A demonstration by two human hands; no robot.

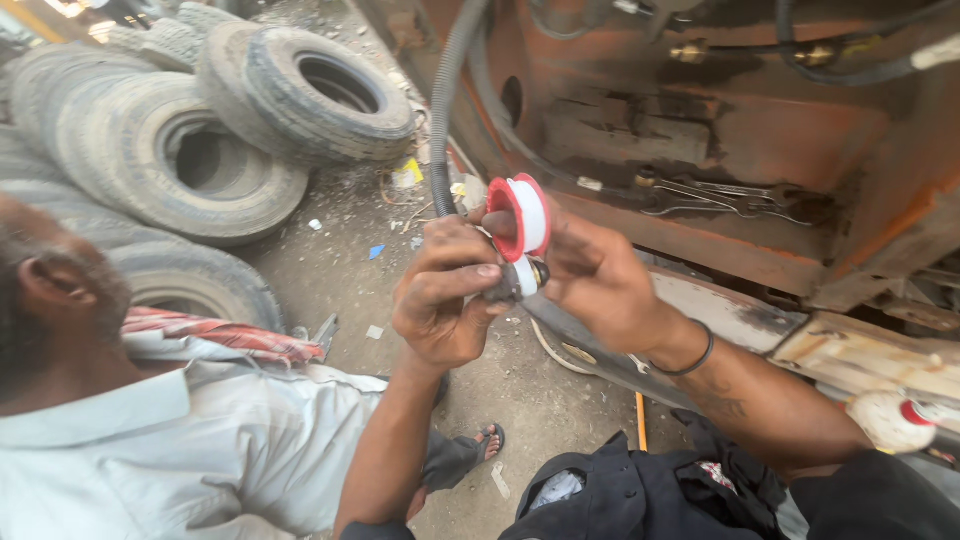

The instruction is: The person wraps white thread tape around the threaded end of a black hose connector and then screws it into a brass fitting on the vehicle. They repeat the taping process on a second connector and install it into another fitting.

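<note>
Beside stacked tyres [200, 150], both hands clamp things: right [590, 275] tape roll [520, 215] (red-rimmed), left [445, 295] fitting [527, 277].

The fitting [528, 277] is mostly hidden behind the left hand's [447, 295] fingers [462, 283]. The right hand [598, 280] covers the tape spool's [520, 216] far side. The hose [447, 100] runs off the top edge. A blurred white object [890, 420] sits low right.

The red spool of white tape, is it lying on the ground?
No, the red spool of white tape is held up in the right hand, close to the left hand, well above the ground.
</note>
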